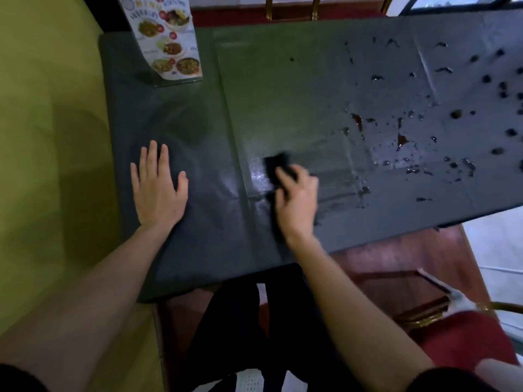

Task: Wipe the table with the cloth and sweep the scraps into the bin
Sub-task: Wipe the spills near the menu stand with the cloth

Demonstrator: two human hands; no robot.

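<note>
A dark green table [283, 89] fills the view. My right hand [297, 199] presses a dark cloth [277, 164] onto the tabletop near the middle; the cloth is blurred and shows only ahead of my fingers. A wet shiny streak lies just left of the cloth. Brown sauce stains [402, 140] and several dark scraps and droplets [481, 80] are scattered over the right half of the table. My left hand [158, 185] lies flat on the table's left part, fingers spread, holding nothing. No bin is in view.
A standing menu card [169, 38] with food pictures is at the table's far left corner. A yellow-green wall [42, 137] runs along the left. A red-cushioned chair [467, 335] stands at the lower right, and chair legs [268, 7] show beyond the far edge.
</note>
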